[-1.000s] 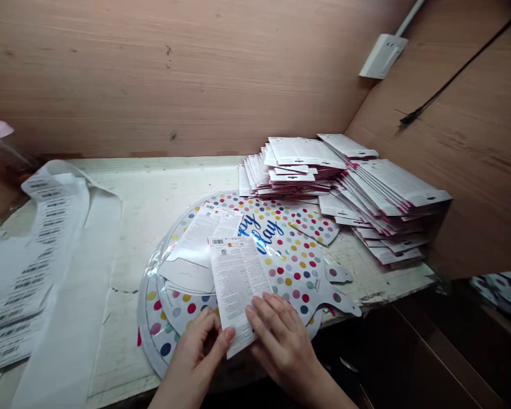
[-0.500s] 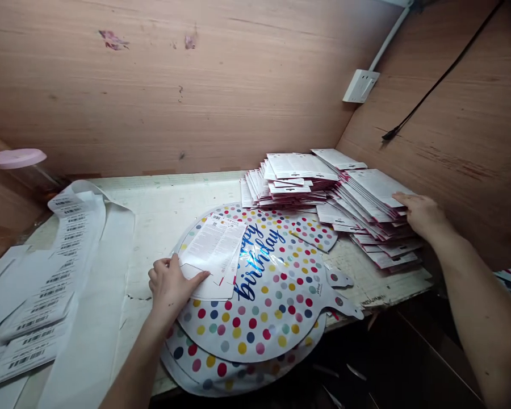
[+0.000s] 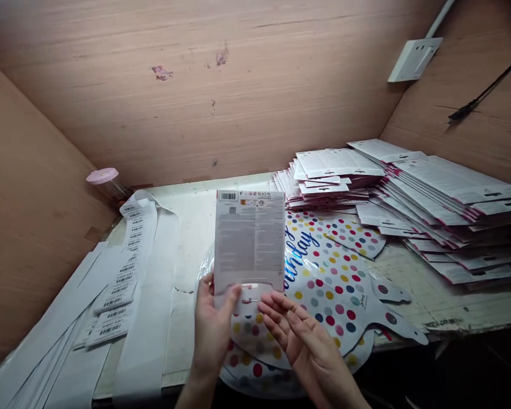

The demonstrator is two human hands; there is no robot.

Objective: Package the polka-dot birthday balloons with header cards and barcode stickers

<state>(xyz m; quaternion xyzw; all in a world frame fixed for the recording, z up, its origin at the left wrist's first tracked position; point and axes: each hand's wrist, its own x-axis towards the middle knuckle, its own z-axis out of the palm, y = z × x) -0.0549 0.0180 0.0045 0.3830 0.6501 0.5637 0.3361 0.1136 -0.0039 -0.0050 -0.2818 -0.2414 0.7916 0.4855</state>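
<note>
1. Main change: the printed card (image 3: pixel 249 238) is now up off the balloon, held nearly upright in front of the view, barcode end on top. A moment earlier it lay flat on the balloon.
2. Left hand (image 3: pixel 210 324): grip closed on the card's lower edge, thumb across the printed face, fingers behind it.
3. Right hand (image 3: pixel 304 341): grip open, fingers spread, fingertips (image 3: pixel 268 301) just beside the card's lower edge. Cannot tell if they touch it.
4. Card's lower end shows a pale, shiny cut-out area; too blurred to read.
5. Below both hands: polka-dot foil balloon (image 3: pixel 336 295) with blue "birthday" lettering, lying flat on the counter (image 3: pixel 472 304), a second dotted foil balloon (image 3: pixel 255 369) under it.
6. Behind and to the right: stack of printed cards (image 3: pixel 332 176) and a larger fanned pile of cards (image 3: pixel 451 193), red-edged.
7. Left side of the counter: barcode label strips (image 3: pixel 119 289) on white backing paper (image 3: pixel 153 307), and a pink-lidded jar (image 3: pixel 104 179) in the corner.
8. Wall: white socket (image 3: pixel 415 59), black cable (image 3: pixel 485 91).
</note>
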